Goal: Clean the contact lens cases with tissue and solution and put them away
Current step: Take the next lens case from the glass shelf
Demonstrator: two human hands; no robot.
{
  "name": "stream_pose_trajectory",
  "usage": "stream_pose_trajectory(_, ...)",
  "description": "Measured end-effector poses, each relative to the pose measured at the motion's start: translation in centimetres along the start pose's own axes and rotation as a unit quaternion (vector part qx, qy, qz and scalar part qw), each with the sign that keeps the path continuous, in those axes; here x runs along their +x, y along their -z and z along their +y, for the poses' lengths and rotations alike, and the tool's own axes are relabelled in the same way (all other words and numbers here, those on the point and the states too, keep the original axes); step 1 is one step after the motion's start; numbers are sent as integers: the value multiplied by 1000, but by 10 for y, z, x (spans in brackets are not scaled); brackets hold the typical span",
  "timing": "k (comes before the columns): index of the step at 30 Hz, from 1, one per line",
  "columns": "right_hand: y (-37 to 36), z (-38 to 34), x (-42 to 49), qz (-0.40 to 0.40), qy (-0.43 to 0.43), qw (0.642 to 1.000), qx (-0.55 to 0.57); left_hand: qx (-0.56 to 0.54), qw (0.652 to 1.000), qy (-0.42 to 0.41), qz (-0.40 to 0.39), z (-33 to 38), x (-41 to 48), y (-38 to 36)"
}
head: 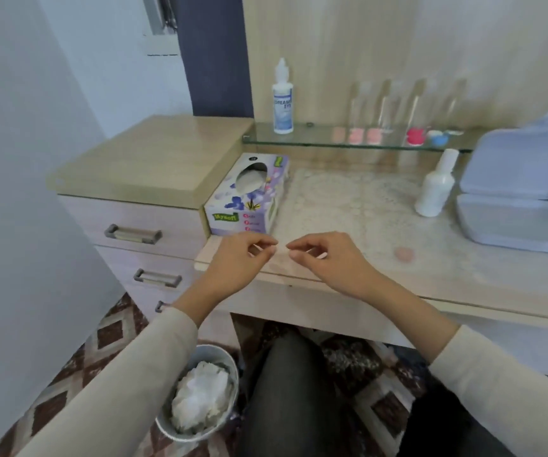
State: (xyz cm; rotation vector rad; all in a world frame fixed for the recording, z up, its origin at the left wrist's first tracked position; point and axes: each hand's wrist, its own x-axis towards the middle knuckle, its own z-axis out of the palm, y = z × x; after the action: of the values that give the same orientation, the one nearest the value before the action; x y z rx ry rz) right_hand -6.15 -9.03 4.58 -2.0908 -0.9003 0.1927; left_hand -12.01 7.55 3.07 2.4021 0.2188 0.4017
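While the left hand (pixel 243 258) and right hand (pixel 327 258) were curled tip to tip at centre frame, any hold could not be told; one tissue (pixel 249 183) was best drawn cleanly from the box (pixel 233 219).

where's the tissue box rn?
Head view, left of centre: the tissue box sits at the left end of the desk against the drawer unit, just beyond the left hand and below the solution bottle on the glass shelf.
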Motion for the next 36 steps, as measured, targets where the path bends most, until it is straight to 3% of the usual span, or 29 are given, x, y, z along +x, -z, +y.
stream_pose_trajectory(10, 99, 71, -24, 147, -118, 982, -26, 80, 989, -58, -106, 31, 51, -67)
stream_pose_trajectory(20, 158, 125, -20, 255, -194, 942, -96, 127, 980, -104, -115, 29, 61, -92)
stream_pose_trajectory(36, 164, 144, 46, 268, -241, 931, -53, 94, 985, -115, -85, 23, 61, -96)
